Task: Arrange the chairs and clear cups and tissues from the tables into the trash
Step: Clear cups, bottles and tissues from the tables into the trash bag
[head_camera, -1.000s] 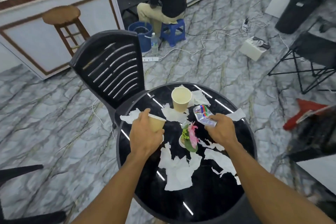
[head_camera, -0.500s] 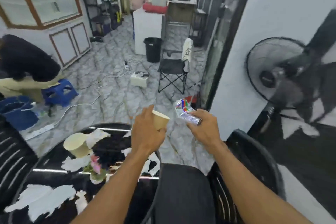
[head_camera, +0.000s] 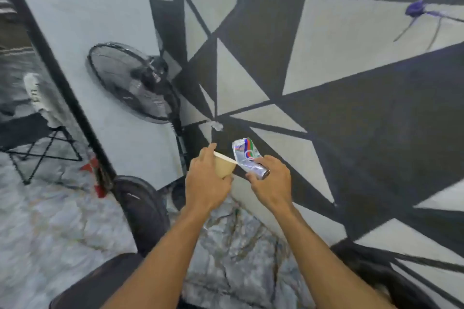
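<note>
The fingers of the left hand are wrapped around a tan paper cup, which tilts with its white rim toward the upper right. Just to the right of the cup, the right hand grips a crumpled shiny foil wrapper printed with red, green and blue; its upper end sticks up above the closed fingers, and the wrapper's left edge nearly touches the cup rim. Both forearms reach up from the bottom of the view, over a marble-patterned floor. Behind the cup stands a wall painted in black and pale triangles. Left of the cup, a black pedestal fan stands before a pale panel. Below and left of the cup is the curved back of a dark plastic chair, and far to the left a black folding chair, blurred.
</note>
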Available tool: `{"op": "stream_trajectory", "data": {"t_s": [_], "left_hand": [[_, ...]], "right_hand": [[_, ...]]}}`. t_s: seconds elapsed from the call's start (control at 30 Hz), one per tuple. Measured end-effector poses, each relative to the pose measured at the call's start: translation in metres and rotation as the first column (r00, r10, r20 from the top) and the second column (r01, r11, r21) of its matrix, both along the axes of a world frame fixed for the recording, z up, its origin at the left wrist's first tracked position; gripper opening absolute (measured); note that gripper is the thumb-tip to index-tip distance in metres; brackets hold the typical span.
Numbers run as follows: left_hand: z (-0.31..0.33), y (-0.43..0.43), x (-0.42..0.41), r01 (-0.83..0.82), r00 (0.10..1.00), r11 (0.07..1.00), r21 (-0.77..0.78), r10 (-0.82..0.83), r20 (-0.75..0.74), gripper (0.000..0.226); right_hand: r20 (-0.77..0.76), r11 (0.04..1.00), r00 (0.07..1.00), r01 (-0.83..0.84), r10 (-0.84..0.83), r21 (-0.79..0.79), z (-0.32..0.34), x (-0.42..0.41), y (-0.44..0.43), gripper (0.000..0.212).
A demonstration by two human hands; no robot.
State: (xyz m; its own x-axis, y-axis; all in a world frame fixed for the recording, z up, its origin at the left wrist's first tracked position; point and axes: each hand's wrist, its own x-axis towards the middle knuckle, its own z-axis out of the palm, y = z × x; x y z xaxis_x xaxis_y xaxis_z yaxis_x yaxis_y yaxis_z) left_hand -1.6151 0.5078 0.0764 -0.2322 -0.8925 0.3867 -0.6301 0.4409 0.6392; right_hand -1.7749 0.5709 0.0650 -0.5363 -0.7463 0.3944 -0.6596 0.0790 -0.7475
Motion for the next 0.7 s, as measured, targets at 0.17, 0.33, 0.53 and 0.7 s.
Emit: {"op": "stream_trajectory", "data": {"t_s": [0.17,0.33,0.53,0.7], "left_hand": [[-0.033,0.032,-0.143,0.283,0.956,0.955,0.089,-0.288,0.049,0.090],[-0.081,0.088,-0.255,0.556,0.811,0.808,0.196,-0.578,0.083,0.089],[-0.144,0.168,-0.323,0.704,0.577,0.558,0.440,-0.810,0.103,0.097],[-0.190,0.208,-0.359,0.659,0.479,0.483,0.577,-0.860,0.173,0.104]], "right_hand": [[0.062,0.945,0.947,0.308,-0.316,0.107,-0.039,-0.114,0.085,0.041],[0.081,0.793,0.804,0.556,-0.589,0.249,-0.082,-0.181,0.188,0.035],[0.133,0.575,0.587,0.680,-0.799,0.456,-0.140,-0.206,0.300,0.015],[0.221,0.480,0.443,0.642,-0.869,0.598,-0.188,-0.236,0.357,0.032]]}}
